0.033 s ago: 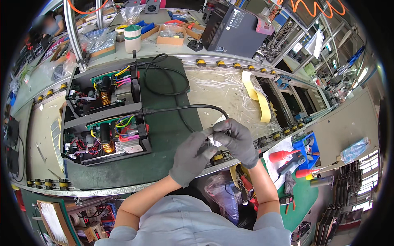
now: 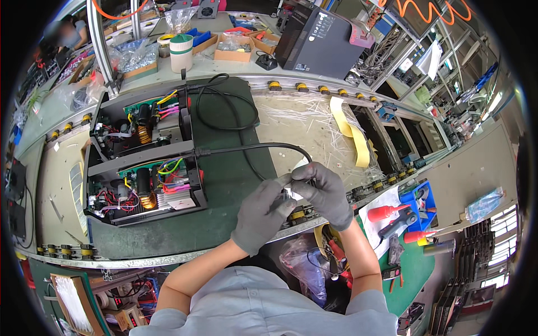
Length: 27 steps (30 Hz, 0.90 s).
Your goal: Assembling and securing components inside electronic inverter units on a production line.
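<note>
Both my hands wear grey gloves and meet in front of me at the near edge of the green mat (image 2: 168, 238). My right hand (image 2: 325, 196) is closed on the black power cable (image 2: 269, 145), close to its end. My left hand (image 2: 260, 213) pinches right beside it, fingertips nearly touching the right ones. A small whitish piece (image 2: 292, 194) shows between the fingers; its kind is hidden. From my hands the cable curves left to an open black device (image 2: 148, 190) with circuit boards, a copper coil and coloured wires. A second open device (image 2: 140, 120) stands behind it.
Yellow rollers (image 2: 301, 88) line the conveyor. Thin white strips (image 2: 297, 112) and a yellow strip (image 2: 348, 131) lie right of the mat. At right are red-capped bottles (image 2: 386, 213) and a blue bin (image 2: 420, 210). A dark cabinet-like unit (image 2: 319, 42) stands at the back.
</note>
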Each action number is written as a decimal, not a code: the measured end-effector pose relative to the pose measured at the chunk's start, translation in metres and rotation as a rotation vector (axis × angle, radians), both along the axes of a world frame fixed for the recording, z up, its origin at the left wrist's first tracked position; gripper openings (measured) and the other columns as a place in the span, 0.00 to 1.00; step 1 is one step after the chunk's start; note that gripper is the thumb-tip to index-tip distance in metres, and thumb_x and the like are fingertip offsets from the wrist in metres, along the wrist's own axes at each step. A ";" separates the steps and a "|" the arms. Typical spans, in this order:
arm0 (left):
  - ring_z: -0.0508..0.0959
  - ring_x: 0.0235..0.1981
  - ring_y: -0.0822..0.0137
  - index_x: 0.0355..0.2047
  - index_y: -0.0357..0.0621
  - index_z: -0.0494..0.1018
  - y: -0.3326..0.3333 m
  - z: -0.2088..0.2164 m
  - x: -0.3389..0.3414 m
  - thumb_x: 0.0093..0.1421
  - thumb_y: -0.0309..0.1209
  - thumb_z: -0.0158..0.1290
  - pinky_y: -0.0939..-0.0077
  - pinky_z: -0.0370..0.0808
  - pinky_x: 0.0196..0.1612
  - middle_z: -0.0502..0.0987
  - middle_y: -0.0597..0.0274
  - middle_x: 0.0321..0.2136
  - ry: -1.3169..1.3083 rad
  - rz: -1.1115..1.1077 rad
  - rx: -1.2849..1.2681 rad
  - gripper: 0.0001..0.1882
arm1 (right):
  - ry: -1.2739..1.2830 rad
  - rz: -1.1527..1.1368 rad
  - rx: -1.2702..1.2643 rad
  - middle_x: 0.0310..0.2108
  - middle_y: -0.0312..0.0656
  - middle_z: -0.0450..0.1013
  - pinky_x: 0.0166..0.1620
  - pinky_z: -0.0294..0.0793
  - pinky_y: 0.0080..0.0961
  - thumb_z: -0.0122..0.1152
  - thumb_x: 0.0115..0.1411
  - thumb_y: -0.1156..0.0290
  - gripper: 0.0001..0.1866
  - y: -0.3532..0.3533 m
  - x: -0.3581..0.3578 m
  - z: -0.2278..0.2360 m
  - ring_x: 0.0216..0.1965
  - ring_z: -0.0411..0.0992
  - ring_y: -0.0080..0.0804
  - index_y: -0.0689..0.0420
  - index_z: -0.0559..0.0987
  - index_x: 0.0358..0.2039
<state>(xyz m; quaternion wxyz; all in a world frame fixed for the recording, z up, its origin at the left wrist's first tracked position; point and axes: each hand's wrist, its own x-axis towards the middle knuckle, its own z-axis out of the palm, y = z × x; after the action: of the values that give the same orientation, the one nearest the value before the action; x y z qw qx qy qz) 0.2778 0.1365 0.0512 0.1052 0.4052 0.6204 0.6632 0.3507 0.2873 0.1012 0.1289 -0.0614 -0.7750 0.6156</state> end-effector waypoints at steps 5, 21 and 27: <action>0.75 0.36 0.53 0.51 0.41 0.67 0.001 0.011 0.001 0.51 0.30 0.56 0.69 0.72 0.39 0.71 0.47 0.38 -0.004 -0.026 -0.032 0.26 | 0.026 -0.008 0.042 0.32 0.38 0.74 0.39 0.72 0.20 0.60 0.55 0.75 0.09 -0.001 0.002 0.001 0.34 0.71 0.21 0.64 0.73 0.35; 0.58 0.60 0.58 0.62 0.43 0.52 0.061 0.013 -0.068 0.45 0.38 0.61 0.71 0.53 0.62 0.60 0.51 0.57 0.069 -0.826 -0.102 0.45 | 0.225 0.120 -0.009 0.28 0.41 0.73 0.38 0.69 0.22 0.63 0.50 0.66 0.13 0.084 0.028 0.068 0.31 0.70 0.25 0.63 0.73 0.28; 0.67 0.52 0.57 0.56 0.46 0.62 0.087 0.011 -0.034 0.47 0.36 0.60 0.70 0.62 0.56 0.68 0.52 0.49 0.265 -0.770 -0.295 0.35 | 0.282 0.062 -0.040 0.18 0.31 0.61 0.37 0.68 0.30 0.70 0.45 0.55 0.21 0.115 0.042 0.099 0.27 0.64 0.27 0.53 0.68 0.26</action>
<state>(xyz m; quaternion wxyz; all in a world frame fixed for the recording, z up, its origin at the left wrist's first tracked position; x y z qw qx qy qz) 0.2440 0.2238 0.0622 0.3212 0.6693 0.5203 0.4221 0.3930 0.4019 0.2001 0.2161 0.0470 -0.7384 0.6371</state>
